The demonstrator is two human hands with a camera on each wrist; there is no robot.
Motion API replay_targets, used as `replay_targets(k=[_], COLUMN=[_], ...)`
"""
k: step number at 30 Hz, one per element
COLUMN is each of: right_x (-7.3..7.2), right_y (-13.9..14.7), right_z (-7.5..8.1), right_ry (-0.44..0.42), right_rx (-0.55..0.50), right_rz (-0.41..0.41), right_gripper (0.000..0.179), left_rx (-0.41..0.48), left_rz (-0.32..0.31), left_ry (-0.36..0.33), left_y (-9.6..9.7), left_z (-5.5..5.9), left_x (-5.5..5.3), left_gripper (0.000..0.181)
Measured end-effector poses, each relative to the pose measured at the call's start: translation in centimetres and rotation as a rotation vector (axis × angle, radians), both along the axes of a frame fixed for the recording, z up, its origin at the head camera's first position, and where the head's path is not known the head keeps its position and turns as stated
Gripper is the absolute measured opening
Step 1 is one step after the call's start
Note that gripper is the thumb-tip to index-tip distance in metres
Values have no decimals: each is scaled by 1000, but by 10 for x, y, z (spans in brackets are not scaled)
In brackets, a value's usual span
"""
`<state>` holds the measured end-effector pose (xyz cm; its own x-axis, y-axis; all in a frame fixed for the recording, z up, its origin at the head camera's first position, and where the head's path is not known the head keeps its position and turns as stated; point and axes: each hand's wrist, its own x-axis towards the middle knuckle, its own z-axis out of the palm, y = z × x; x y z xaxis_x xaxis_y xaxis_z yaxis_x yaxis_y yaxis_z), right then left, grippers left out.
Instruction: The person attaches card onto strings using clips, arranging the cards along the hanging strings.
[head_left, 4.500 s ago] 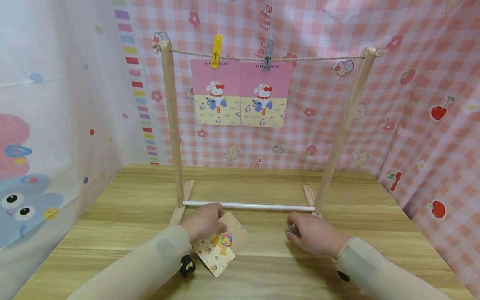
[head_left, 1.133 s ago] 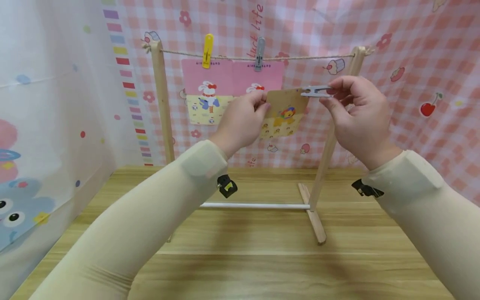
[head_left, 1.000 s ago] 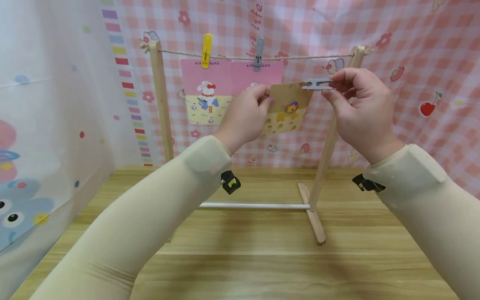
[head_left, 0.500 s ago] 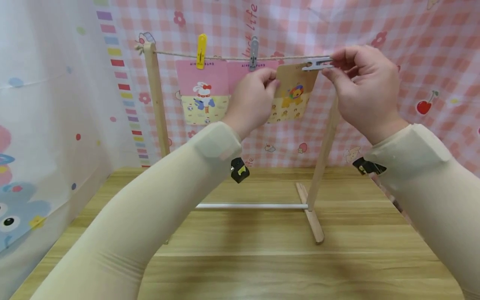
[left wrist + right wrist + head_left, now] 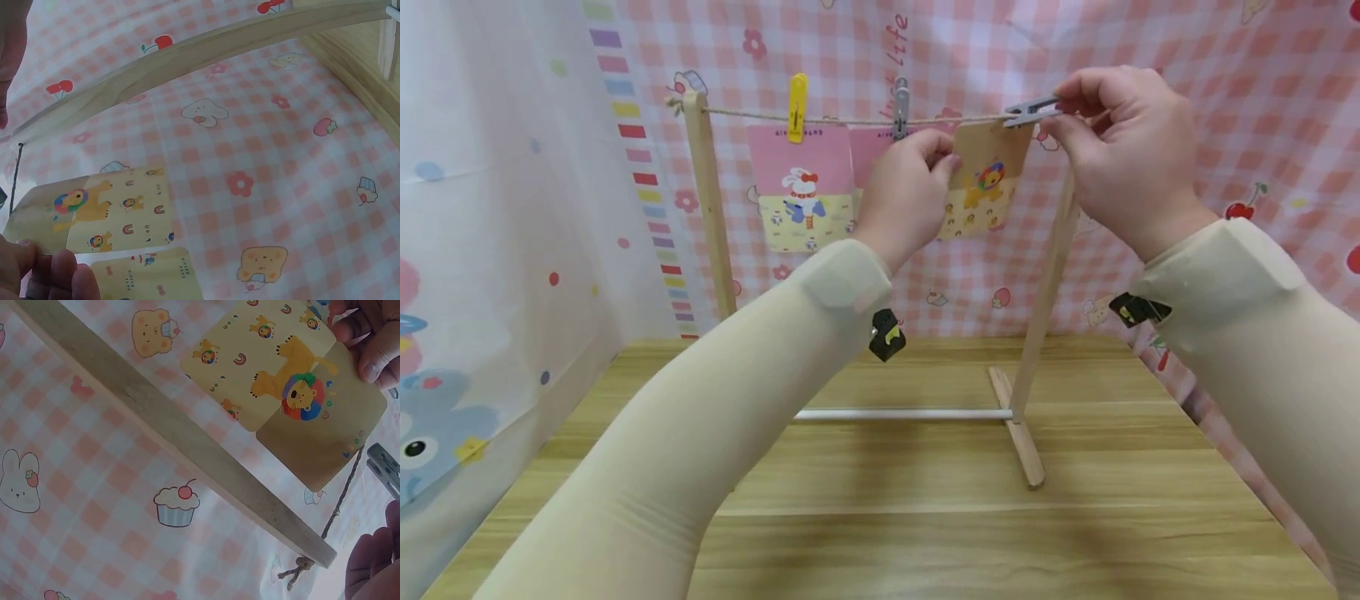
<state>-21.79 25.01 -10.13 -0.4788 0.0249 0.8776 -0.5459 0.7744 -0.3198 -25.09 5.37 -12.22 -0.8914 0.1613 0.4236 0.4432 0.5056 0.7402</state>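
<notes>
In the head view my left hand [image 5: 910, 192] pinches the left edge of a card with a lion [image 5: 988, 175], brown above and yellow below. The card hangs upright with its top edge at the twine [image 5: 970, 119]. My right hand [image 5: 1131, 150] holds a grey clothespin [image 5: 1032, 110] between thumb and fingers, its tip pointing left, right at the twine and the card's upper right corner. In the right wrist view the clothespin [image 5: 382, 467] shows beside the twine and the lion card [image 5: 294, 394]. The left wrist view shows my left fingertips [image 5: 62, 275] at the card's edge.
A yellow clothespin [image 5: 797, 108] and another grey clothespin [image 5: 901, 104] hold pink rabbit cards [image 5: 797, 162] on the twine; my left hand partly covers the right one. Wooden posts [image 5: 1045, 300] and a white bar [image 5: 910, 414] form the rack on the wooden table [image 5: 880, 533].
From low over the table, both hands have risen to the twine with the lion card and clothespin. Over the last second they rose further, and the clothespin's tip came to the twine.
</notes>
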Motion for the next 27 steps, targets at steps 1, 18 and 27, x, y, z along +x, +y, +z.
replay_targets(k=[1, 18, 27], right_x=[-1, -11, -16], right_y=[0, -1, 0], right_z=[1, 10, 10], right_ry=[-8, -94, -61], right_rx=[6, 168, 245], right_rz=[-7, -72, -78], right_gripper=[18, 20, 23], left_rx=[-2, -47, -62], left_rz=[3, 39, 62], left_ry=[3, 27, 54], left_y=[0, 3, 4], left_z=[0, -5, -11], left_x=[-1, -10, -13], left_gripper=[29, 31, 34])
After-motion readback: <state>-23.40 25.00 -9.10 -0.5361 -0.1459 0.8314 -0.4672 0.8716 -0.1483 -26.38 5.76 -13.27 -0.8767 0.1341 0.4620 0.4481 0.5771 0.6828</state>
